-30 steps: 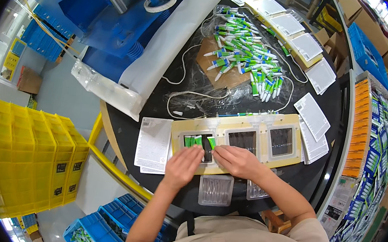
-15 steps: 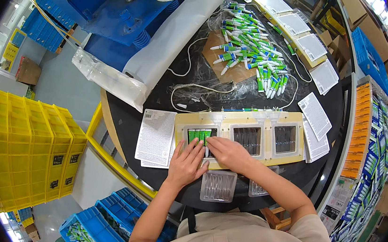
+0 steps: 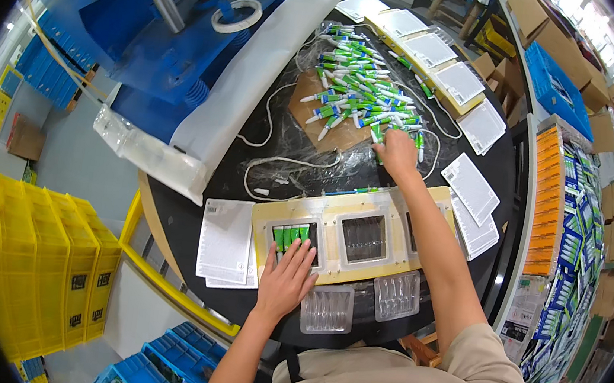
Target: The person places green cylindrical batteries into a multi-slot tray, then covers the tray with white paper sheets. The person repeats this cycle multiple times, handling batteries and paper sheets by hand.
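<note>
Smooth green-and-white tubes (image 3: 350, 70), glossy plastic trays (image 3: 327, 309), matt black tabletop (image 3: 228, 172)

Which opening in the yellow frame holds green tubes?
The leftmost opening, by the left hand: green tubes inside; middle opening shows none; rightmost opening is partly hidden.

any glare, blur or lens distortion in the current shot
Head view: fisheye distortion bows the yellow crates and the corners go black; head view: the clear trays catch glints and bright light washes out the upper right rim; head view: the left hand looks fairly sharp, while fine print on the top white card at left is too small to read.
</note>
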### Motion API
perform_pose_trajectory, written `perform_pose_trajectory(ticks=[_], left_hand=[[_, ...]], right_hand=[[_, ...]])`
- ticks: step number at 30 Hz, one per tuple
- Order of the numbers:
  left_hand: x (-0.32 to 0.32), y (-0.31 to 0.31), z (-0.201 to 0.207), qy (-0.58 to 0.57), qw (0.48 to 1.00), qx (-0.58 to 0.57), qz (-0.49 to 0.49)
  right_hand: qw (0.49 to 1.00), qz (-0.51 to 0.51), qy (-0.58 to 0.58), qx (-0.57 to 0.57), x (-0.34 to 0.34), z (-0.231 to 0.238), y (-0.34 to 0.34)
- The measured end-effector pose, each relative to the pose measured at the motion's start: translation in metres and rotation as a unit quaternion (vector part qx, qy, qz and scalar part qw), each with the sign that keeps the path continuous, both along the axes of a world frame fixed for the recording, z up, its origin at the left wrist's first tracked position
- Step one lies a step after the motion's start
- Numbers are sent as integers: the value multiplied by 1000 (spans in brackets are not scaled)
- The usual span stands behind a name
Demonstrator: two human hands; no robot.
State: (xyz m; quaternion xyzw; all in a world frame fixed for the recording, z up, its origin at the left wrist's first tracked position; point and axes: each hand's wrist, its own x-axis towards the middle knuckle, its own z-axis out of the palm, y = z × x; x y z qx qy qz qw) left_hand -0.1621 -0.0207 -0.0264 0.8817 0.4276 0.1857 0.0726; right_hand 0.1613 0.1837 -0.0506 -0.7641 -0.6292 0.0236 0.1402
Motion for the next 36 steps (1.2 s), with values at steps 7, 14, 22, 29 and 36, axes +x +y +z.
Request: perform_pose_trajectory(ticks=[7,14,22,29,36], left_hand=[[-10,-20,2,-39,998,0,41],[-15,-17,-5,15,997,-63,43],[-13,-17,-10,49,996,-50,53],[-11,-17,-10,49,996,-41,57],[-11,-16,-11,60,997,-31,28]], right_hand=[[997,53,19,59,-24,30,-23],[881,380,201,195,-98,50,-172],[904,380,79,178,-129,24,-194],[917,343,125,162,-124,27,-198],[805,570,-92,133,-117,43,-170]])
